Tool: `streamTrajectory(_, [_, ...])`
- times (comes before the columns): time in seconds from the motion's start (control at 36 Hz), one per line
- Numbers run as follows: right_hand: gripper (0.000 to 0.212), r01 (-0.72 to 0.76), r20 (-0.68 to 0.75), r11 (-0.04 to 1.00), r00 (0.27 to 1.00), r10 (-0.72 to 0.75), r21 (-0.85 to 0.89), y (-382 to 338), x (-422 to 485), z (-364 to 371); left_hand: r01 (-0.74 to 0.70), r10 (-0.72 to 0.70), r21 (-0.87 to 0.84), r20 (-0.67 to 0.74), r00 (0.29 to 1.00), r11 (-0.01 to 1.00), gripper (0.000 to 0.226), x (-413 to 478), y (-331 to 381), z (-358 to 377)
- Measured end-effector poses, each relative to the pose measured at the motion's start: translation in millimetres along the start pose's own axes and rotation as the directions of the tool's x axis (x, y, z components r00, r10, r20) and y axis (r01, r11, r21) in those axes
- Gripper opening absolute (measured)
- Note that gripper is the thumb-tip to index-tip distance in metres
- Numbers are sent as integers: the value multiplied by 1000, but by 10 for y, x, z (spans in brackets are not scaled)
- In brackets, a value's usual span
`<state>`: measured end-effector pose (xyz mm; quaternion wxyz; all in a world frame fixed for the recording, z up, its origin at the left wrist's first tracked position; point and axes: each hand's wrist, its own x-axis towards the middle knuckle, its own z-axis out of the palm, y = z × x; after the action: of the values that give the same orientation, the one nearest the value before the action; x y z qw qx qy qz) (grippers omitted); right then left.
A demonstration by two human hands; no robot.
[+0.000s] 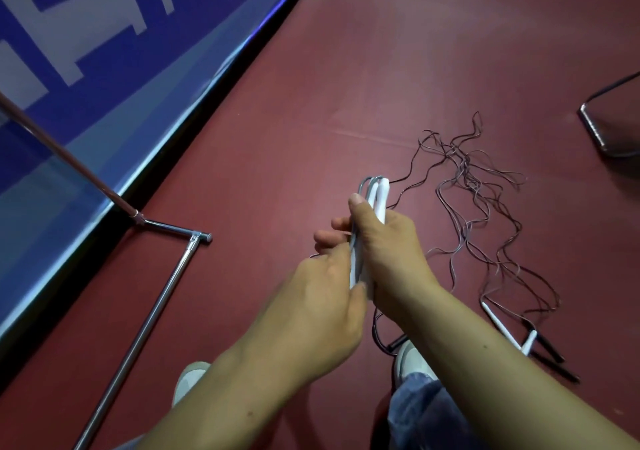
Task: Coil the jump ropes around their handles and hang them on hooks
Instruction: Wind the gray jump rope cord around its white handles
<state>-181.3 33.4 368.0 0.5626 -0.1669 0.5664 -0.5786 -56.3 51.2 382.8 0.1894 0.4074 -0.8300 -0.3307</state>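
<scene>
Both white handles (381,197) are bunched upright in front of me, right hand (386,253) with fingers wrapped round them and left hand (325,297) pinching the lower end, while the thin cord (465,175) sprawls tangled on the floor (381,68), looking light, floppy and snag-prone, so I'd hold the stiff handles.

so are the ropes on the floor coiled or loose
Loose: the ropes sprawl in tangled strands across the floor, not wound round their handles.
</scene>
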Motion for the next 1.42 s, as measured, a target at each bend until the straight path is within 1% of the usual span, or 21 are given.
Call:
streamTrajectory(0.06, [36, 31, -37, 1000, 999, -31, -5, -13, 3, -10, -18, 18, 21, -30, 999, 1000, 22, -12, 27, 37])
streamTrajectory(0.11, [33, 65, -98, 998, 993, -63, 14, -48, 20, -27, -6, 7, 30, -41, 999, 1000, 18, -29, 35, 78])
streamTrajectory(0.19, [26, 67, -153, 995, 987, -55, 75, -118, 45, -39, 26, -25, 14, -34, 999, 1000, 20, -38, 54, 127])
streamTrajectory(0.31, [23, 44, -129, 990, 991, -27, 132, -162, 32, -17, 101, -107, -77, -74, 991, 992, 17, -15, 91, 103])
streamTrajectory(0.39, [15, 66, -112, 970, 993, -41, 235, -177, 21, 8, 159, -166, -178, -28, 986, 971, 7, -12, 138, 97])
streamTrajectory(0.44, [14, 66, -70, 951, 996, -47, 302, -186, 27, 22, 210, -218, -259, -3, 976, 943, 15, -5, 170, 125])
streamTrajectory(0.53, [17, 49, -28, 940, 999, -42, 336, -194, 38, 47, 325, -332, -422, 60, 941, 846, 27, 11, 200, 167])
streamTrajectory(0.61, [25, 49, -11, 919, 999, -49, 392, -215, 31, 71, 444, -440, -597, 163, 883, 669, 45, 36, 164, 172])
streamTrajectory(0.69, [36, 68, 1, 888, 997, -77, 454, -242, 51, 61, 410, -397, -787, 230, 889, 461, 47, 71, 149, 135])
streamTrajectory(0.72, [37, 83, -4, 884, 996, -91, 461, -253, 59, 48, 391, -367, -815, 240, 899, 428, 47, 79, 143, 107])
streamTrajectory(0.75, [38, 105, -14, 886, 994, -111, 451, -265, 67, 32, 379, -344, -820, 240, 908, 429, 47, 86, 130, 86])
streamTrajectory(0.86, [33, 185, -50, 927, 983, -178, 325, -290, 73, -2, 369, -318, -741, 219, 923, 561, 51, 102, 51, 31])
streamTrajectory(0.92, [32, 193, -82, 945, 981, -177, 263, -298, 71, -2, 374, -323, -722, 217, 921, 581, 50, 108, 21, 31])
streamTrajectory(0.97, [31, 176, -108, 950, 982, -152, 258, -312, 62, 5, 375, -327, -730, 217, 920, 571, 48, 109, 16, 47])
streamTrajectory(1.06, [32, 140, -115, 933, 988, -107, 332, -348, 37, 28, 386, -301, -773, 262, 917, 504, 49, 101, 52, 74])
streamTrajectory(1.11, [32, 118, -127, 920, 989, -75, 375, -377, 21, 41, 389, -279, -796, 285, 917, 464, 43, 108, 77, 77])
streamTrajectory(1.19, [33, 79, -127, 877, 992, -21, 473, -405, 8, 48, 366, -264, -809, 268, 926, 461, 37, 121, 102, 65])
streamTrajectory(1.25, [33, 52, -127, 840, 992, 20, 539, -399, 3, 56, 353, -281, -787, 236, 930, 506, 46, 120, 116, 80])
streamTrajectory(1.33, [31, 29, -144, 799, 987, 72, 600, -362, -8, 84, 325, -340, -664, 112, 934, 674, 67, 98, 127, 129])
streamTrajectory(1.39, [30, 23, -149, 782, 985, 89, 623, -326, -32, 110, 304, -378, -592, -1, 926, 747, 72, 77, 136, 172])
streamTrajectory(1.42, [28, 25, -152, 789, 985, 87, 614, -308, -51, 134, 306, -406, -573, -51, 913, 760, 71, 67, 156, 190])
